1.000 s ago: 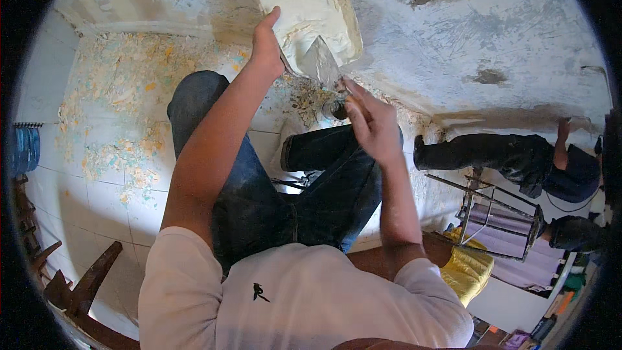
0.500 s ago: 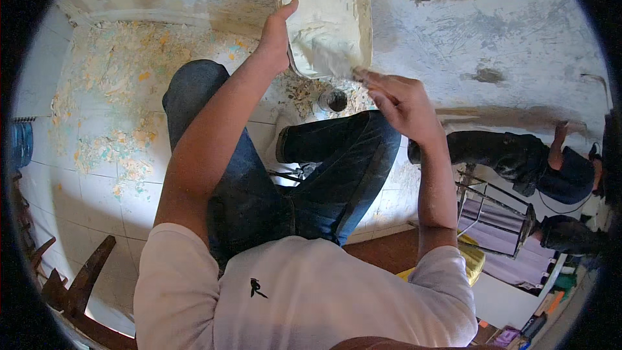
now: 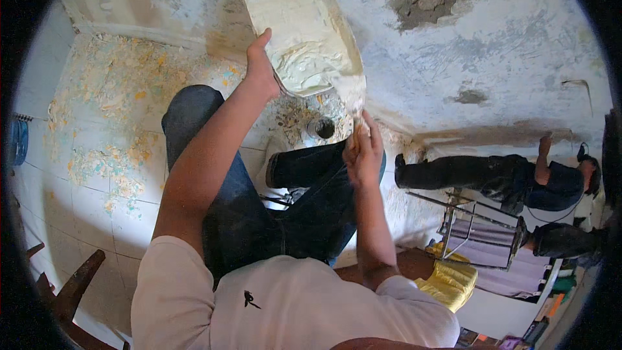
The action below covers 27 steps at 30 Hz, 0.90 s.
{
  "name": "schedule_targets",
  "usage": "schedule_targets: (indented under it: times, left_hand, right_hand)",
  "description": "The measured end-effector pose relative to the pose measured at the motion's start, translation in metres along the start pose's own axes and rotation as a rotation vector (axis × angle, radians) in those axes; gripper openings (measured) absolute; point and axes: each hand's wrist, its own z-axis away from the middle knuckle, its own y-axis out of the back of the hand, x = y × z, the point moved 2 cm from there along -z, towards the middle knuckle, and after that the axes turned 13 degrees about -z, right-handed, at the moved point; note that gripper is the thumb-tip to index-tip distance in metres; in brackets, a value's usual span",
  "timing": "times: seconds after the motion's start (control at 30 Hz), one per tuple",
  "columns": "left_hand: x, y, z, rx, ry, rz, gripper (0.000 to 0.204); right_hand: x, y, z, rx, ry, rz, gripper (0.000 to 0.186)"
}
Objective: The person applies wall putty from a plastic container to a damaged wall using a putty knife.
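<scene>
Paste tray (image 3: 350, 44) in left hand (image 3: 261, 72), blurred scraper (image 3: 352, 93) in right hand (image 3: 365, 157)

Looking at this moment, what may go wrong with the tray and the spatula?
The left hand grips the tray at its left side, so the tray might tip if the spatula presses hard on the other side. The right hand holds that spatula at the tray's near edge, so some cream paste could drop onto the floor.

Pale and orange flakes (image 3: 126, 91) litter the floor (image 3: 144, 223) at left; at right, a yellow bag (image 3: 451, 285) lies near a metal frame (image 3: 464, 238), a dark-clothed person (image 3: 554, 186) beside it.
</scene>
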Motion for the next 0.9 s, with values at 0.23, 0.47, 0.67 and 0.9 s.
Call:
schedule_targets:
  times: [0.23, 0.47, 0.67, 0.9]
  left_hand:
    - [0.006, 0.009, 0.001, 0.018, -0.061, 0.022, 0.064]
    - [0.011, 0.017, 0.002, 0.001, -0.109, -0.009, 0.065]
    - [0.022, 0.014, 0.0, 0.014, -0.081, 0.0, 0.064]
    - [0.015, 0.008, -0.003, -0.013, -0.08, -0.069, 0.063]
  right_hand:
    - [-0.015, -0.002, 0.018, 0.074, 0.201, 0.154, 0.042]
    - [-0.014, -0.052, 0.016, -0.25, 0.888, 1.206, 0.037]
    - [0.0, -0.046, 0.041, -0.378, 0.771, 1.276, 0.049]
    - [-0.01, -0.033, 0.031, -0.24, 0.008, 0.028, 0.045]
